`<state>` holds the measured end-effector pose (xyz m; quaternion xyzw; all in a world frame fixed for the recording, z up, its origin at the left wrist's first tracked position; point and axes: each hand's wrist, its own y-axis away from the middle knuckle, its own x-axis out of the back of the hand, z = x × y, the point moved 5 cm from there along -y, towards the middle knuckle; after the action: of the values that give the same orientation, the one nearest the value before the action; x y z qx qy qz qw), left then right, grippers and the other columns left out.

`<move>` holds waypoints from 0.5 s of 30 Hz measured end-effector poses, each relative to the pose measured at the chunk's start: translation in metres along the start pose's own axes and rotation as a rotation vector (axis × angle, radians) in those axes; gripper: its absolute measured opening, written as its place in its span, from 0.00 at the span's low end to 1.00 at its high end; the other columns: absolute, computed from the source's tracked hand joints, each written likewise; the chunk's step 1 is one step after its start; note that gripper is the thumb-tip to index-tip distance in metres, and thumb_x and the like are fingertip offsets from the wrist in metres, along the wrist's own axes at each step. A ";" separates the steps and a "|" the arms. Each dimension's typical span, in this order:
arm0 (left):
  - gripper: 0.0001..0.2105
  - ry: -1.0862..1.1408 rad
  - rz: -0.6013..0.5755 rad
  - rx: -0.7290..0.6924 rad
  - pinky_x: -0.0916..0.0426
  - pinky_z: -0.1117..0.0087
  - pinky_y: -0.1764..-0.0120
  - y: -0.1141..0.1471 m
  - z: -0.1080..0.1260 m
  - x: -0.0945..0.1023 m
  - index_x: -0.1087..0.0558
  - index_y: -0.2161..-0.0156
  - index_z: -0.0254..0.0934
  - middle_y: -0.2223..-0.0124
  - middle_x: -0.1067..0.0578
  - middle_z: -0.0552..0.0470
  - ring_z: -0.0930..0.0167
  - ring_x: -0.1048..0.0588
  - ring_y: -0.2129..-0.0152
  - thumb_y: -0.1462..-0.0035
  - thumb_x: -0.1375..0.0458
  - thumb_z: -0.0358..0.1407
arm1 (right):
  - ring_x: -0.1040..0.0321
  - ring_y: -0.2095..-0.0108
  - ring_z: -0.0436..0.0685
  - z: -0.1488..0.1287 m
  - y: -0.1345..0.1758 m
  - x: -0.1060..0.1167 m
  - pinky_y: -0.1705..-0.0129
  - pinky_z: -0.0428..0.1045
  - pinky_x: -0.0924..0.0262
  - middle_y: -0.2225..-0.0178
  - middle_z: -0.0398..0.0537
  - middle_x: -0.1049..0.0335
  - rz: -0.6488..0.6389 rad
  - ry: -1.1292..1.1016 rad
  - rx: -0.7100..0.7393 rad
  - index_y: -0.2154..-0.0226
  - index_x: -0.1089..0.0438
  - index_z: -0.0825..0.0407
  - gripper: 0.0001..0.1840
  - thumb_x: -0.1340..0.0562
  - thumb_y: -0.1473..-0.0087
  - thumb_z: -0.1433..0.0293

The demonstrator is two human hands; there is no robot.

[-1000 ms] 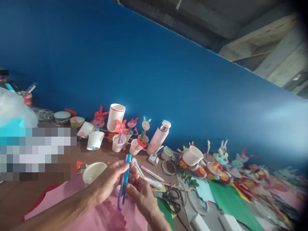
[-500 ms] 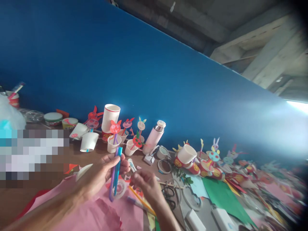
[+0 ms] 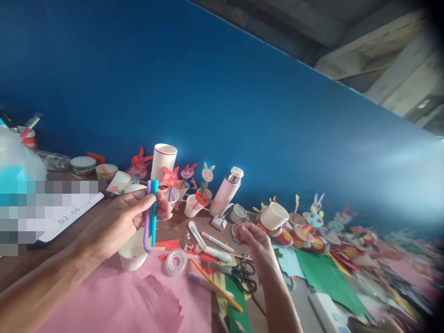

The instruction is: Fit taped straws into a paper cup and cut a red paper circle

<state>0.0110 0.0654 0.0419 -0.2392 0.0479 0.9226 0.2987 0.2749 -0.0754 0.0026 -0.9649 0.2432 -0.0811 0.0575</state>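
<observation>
My left hand (image 3: 126,215) is closed around a purple straw (image 3: 147,233) and blue straws (image 3: 154,219), pressed side by side and held upright by thumb and fingers. Below that hand a white paper cup (image 3: 133,261) stands at the edge of a pink paper sheet (image 3: 132,305). My right hand (image 3: 255,238) hovers over the table, thumb and fingers pinched together; a tiny blue bit shows at the fingertips, too small to name. Black-handled scissors (image 3: 244,273) lie under the right wrist. Between the hands are a tape roll (image 3: 168,262) and an orange straw (image 3: 217,284).
Cups with paper animal faces (image 3: 170,176) line the wall, beside a stack of paper cups (image 3: 164,159) and a pink thermos (image 3: 225,194). To the right lie green paper (image 3: 329,273) and a white power strip (image 3: 324,307). A phone-like timer (image 3: 74,215) rests left.
My left hand has moved up and left with the straws, and the paper cup beneath now shows more. My right hand has moved away to the right and upward.
</observation>
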 end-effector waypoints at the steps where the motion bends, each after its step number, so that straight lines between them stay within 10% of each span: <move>1: 0.03 -0.018 0.002 0.000 0.27 0.71 0.70 0.000 0.001 0.000 0.29 0.65 0.34 0.70 0.21 0.51 0.69 0.23 0.74 0.46 0.42 0.30 | 0.41 0.75 0.50 -0.001 0.000 0.000 0.69 0.46 0.45 0.76 0.44 0.34 -0.004 0.007 0.001 0.73 0.31 0.55 0.16 0.39 0.49 0.57; 15: 0.04 -0.121 -0.003 -0.029 0.29 0.71 0.71 0.001 0.000 0.002 0.27 0.65 0.35 0.69 0.22 0.49 0.68 0.24 0.73 0.46 0.42 0.33 | 0.40 0.76 0.50 -0.004 0.005 -0.008 0.71 0.46 0.45 0.77 0.43 0.32 -0.086 0.124 -0.026 0.70 0.30 0.54 0.15 0.38 0.50 0.58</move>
<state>0.0088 0.0654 0.0404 -0.1874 0.0162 0.9356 0.2989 0.2645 -0.0762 0.0050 -0.9682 0.2056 -0.1400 0.0261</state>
